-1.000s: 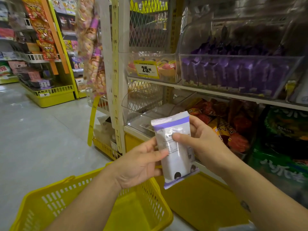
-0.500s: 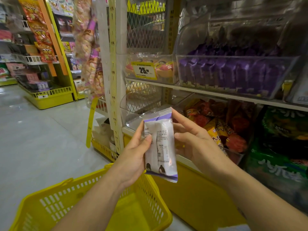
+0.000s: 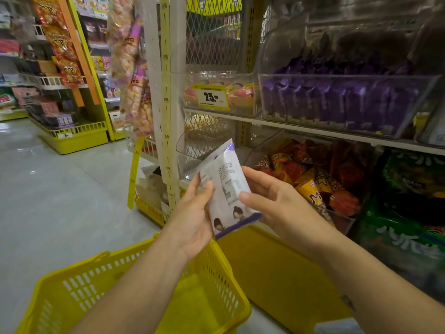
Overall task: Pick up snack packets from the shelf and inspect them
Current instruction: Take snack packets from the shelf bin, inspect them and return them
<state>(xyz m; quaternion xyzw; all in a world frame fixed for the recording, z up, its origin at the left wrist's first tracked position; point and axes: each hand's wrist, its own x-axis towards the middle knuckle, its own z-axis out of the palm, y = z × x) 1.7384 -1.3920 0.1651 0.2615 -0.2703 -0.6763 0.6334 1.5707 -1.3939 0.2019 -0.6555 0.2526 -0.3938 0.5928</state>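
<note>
A white snack packet (image 3: pixel 226 186) with purple ends and small printed text sits tilted between both hands in front of the shelf, its printed back toward me. My left hand (image 3: pixel 192 218) holds its left edge, thumb on the face. My right hand (image 3: pixel 272 203) grips the right side, thumb pressed on the lower face, fingers behind. Just behind it, the clear bin (image 3: pixel 349 102) on the shelf holds several purple packets of the same kind.
A yellow shopping basket (image 3: pixel 134 292) hangs below my left forearm. Below the shelf board (image 3: pixel 313 131), bins hold red and orange snack bags (image 3: pixel 313 179) and green bags (image 3: pixel 409 189). A yellow price tag (image 3: pixel 211 97) reads 25. Grey floor (image 3: pixel 48 189) stretches left toward other racks.
The packet has turned and tilted in my hands, its top now leaning left. My right hand has closed onto its right side and my left hand has slid up its left edge.
</note>
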